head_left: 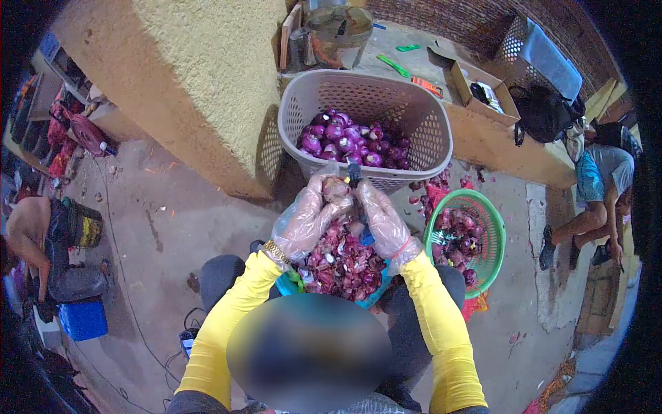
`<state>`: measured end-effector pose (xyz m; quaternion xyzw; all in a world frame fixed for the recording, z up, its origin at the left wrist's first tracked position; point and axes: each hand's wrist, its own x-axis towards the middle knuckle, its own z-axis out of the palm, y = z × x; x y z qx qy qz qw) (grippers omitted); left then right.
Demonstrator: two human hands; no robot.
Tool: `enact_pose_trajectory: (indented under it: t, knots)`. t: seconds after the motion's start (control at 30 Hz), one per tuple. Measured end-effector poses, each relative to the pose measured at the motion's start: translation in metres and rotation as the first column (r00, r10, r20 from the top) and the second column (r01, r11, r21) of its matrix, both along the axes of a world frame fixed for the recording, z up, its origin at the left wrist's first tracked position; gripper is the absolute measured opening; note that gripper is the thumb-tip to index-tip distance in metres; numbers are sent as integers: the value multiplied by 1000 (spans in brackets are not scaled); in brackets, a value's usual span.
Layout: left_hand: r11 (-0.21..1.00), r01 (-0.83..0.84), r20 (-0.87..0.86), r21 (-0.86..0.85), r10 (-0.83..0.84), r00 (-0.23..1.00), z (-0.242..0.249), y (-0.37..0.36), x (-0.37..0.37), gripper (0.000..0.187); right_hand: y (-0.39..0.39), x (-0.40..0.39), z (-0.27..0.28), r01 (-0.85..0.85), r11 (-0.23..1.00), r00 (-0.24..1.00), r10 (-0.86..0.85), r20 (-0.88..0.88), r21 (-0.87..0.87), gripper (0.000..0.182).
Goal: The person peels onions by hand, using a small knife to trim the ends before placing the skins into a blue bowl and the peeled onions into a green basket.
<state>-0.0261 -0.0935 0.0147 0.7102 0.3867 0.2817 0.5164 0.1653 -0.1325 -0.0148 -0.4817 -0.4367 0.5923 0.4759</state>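
My left hand (pixel 307 217), in a clear plastic glove, is closed around an onion (pixel 336 188). My gloved right hand (pixel 386 217) grips a small dark tool (pixel 354 174) against the onion; its exact kind is hard to make out. Both hands meet above a blue basin (pixel 376 295) filled with onion skins (pixel 338 265). Just beyond them stands a grey-beige plastic basket (pixel 365 79) holding peeled purple onions (pixel 345 141). To the right, a green basket (pixel 498 255) contains unpeeled onions (pixel 465 238).
A yellow wall pillar (pixel 207 90) rises at left of the basket. On the ledge behind are a water-filled bucket (pixel 338 34), green-handled tools (pixel 393 65) and a cardboard box (pixel 483 93). One person (pixel 603 179) sits at right, another (pixel 31 234) at left beside a blue box (pixel 83 319).
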Motion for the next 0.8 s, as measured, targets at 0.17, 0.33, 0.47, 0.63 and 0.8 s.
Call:
enact_pose_trajectory:
  t: [0.17,0.33,0.47,0.63,0.8]
  knots:
    - [997,-65,58,40,62,996,-3,7,-3,59,-6,5,15,55,986,995,-67,-74,-159,53]
    - [996,-89,175,9,86,981,-15,10,-6,52,-17,10,20,37,959,999,-33,18,-280,54]
    - [881,80,417,-466,139,898,-17,12,-8,54,-30,17,22,-82,993,990,91,106,-90,57]
    - [963,30,436,-267,93,895,-18,13,-7,52,-55,6,36,93,993,919,-116,-376,-79,56]
    - [937,-135,-50,323,159,986,4,11,-5,60,-71,12,44,110,994,994,-110,25,11,60]
